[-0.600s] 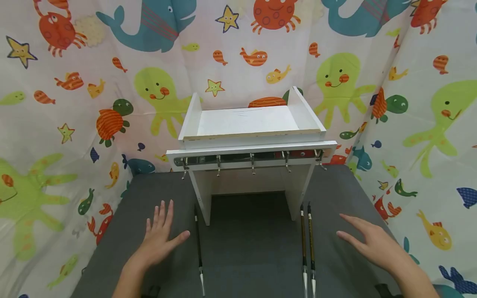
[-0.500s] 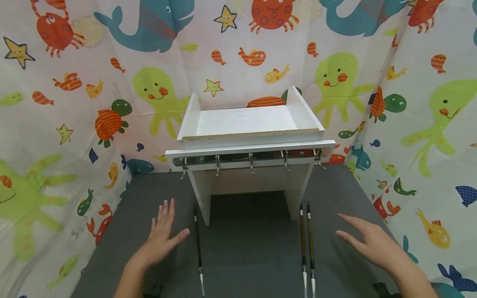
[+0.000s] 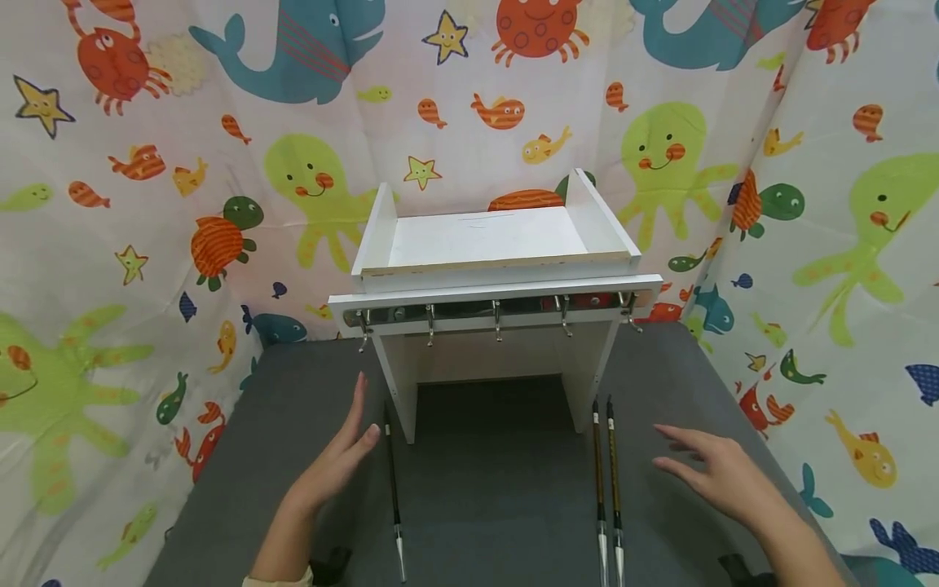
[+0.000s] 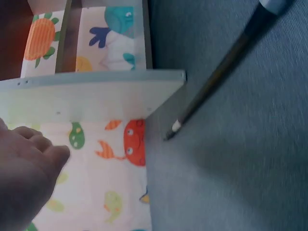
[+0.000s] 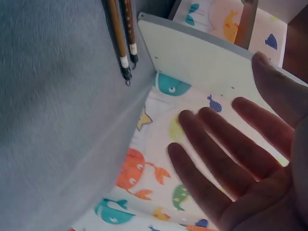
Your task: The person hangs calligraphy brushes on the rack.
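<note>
My left grip [image 3: 330, 469] at lower left, seemingly apart though edge-on, near one brush [image 3: 394, 481], my right grip [image 3: 726, 477] at lower right, spread apart, near two brushes [image 3: 614, 473], white rack [image 3: 495, 283] centre

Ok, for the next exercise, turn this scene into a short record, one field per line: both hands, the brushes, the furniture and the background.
Left hand: holding nothing, near the single brush
Right hand: holding nothing, fingers spread, outside the paired brushes
Brush count: three, lying on the grey surface, white tips toward the person
White shelf unit: standing on the grey surface, beyond the hands
Hooks: five, in a row along its front, nothing hanging
Backdrop: white, printed with sea animals
</note>
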Motion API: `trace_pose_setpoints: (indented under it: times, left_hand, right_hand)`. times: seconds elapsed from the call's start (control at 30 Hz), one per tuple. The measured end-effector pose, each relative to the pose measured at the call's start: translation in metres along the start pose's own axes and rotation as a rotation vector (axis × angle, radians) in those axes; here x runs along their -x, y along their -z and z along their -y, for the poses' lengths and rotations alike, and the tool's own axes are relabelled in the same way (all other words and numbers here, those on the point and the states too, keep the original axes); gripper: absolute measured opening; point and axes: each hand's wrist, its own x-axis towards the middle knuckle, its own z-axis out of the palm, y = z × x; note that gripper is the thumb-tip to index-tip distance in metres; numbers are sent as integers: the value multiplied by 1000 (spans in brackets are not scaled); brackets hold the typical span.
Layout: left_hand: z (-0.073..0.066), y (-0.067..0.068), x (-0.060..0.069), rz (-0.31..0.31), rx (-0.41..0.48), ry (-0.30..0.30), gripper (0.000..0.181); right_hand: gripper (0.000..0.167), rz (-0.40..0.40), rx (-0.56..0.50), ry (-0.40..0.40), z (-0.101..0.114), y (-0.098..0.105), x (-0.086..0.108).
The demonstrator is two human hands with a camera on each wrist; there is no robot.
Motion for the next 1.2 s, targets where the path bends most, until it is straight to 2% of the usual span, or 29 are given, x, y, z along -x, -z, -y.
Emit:
trace_pose_setpoints:
  times: [0.07,0.23,0.37,0.53,0.67,0.77,0.87,0.97,1.2]
  left_hand:
    - [0,-2,-6,-12,60,-33,76]
    - [0,-6,-18,-49,185,-96,79]
    - [1,-7,-26,-94,197,-141,76]
    - [3,-6,-36,-144,222,-180,71]
    - [4,-7,-41,-151,270,-163,72]
    - [4,-9,-43,-152,291,-139,75]
    - [3,-12,-46,-166,296,-142,77]
    - [2,-16,-50,-209,302,-148,76]
    - [1,-22,-55,-387,264,-114,59]
  right_hand:
    - [48,3,-61,-26,-1,-4,-2]
    - [50,72,-246,-132,-5,-18,-4]
    - [49,79,-334,-165,-9,-28,-4]
    - [47,37,-389,-163,-17,-39,-2]
    - [48,29,-529,-159,-20,-47,-3]
    - [51,33,-625,-197,-20,-53,-3]
    - [53,23,-641,-233,-21,-58,-3]
    - [52,-16,-612,-282,-21,-61,-3]
    - [48,-138,-520,-444,-18,-72,-11]
